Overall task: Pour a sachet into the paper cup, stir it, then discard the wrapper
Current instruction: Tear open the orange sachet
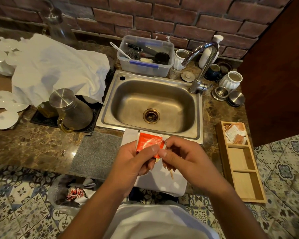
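An orange-red sachet is held up in front of the sink's near edge. My left hand pinches its left and lower part with thumb over the front. My right hand pinches its right edge. Below my hands a sliver of the paper cup's rim shows, the rest hidden behind my hands. A wooden stir stick pokes out under my right hand over a white cloth.
A steel sink with a tap lies ahead. A wooden tray holding more sachets sits at right. A grey mat lies at left, and a rubbish bag with used wrappers sits on the floor.
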Available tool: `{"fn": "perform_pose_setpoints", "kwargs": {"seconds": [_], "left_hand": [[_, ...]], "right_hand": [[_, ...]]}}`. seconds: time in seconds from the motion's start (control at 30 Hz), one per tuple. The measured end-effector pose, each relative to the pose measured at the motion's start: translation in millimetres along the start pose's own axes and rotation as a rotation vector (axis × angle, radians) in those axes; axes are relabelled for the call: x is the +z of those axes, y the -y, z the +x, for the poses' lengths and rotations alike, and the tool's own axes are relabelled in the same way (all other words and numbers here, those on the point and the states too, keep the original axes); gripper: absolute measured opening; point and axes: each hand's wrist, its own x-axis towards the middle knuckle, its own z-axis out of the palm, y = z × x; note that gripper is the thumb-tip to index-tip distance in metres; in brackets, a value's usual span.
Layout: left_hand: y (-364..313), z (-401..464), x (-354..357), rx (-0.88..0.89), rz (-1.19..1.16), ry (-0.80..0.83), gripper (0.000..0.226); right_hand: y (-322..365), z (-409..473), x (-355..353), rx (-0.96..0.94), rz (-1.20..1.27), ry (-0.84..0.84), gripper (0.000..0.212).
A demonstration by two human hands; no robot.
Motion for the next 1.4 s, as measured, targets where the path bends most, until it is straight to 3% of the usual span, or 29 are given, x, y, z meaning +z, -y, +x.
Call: {"fn": "perform_pose_setpoints", "kwargs": {"seconds": [0.27,0.77,0.87,1.03,1.4], "left_hand": [[1.8,-2.2,8.5,0.028,-0.014,-0.057,0.018],[4.5,-2.0,13.9,-0.105,-0.164,-0.134,0.025],[3.1,-1.0,11.1,-0.097,-0.120,-0.095,0.022],[-0.1,-0.9,7.7,-0.052,-0.060,-0.091,0.024],[1.2,-6.0,3.3,-0.051,-0.036,-0.052,0.026]], "right_hand": [[-2.4,1.0,2.0,-0.090,-0.086,-0.063,0.012],[-19.4,-1.2,16.6,-0.480,-0.702,-0.334,0.008],[-15.9,-2.7,17.6,-0.358,-0.496,-0.320,0.008],[-8.0,-2.9,11.0,-0.062,-0.055,-0.138,0.006],[-6.1,-1.2,10.3,-0.026,0.123,-0.099,0.014]]}}
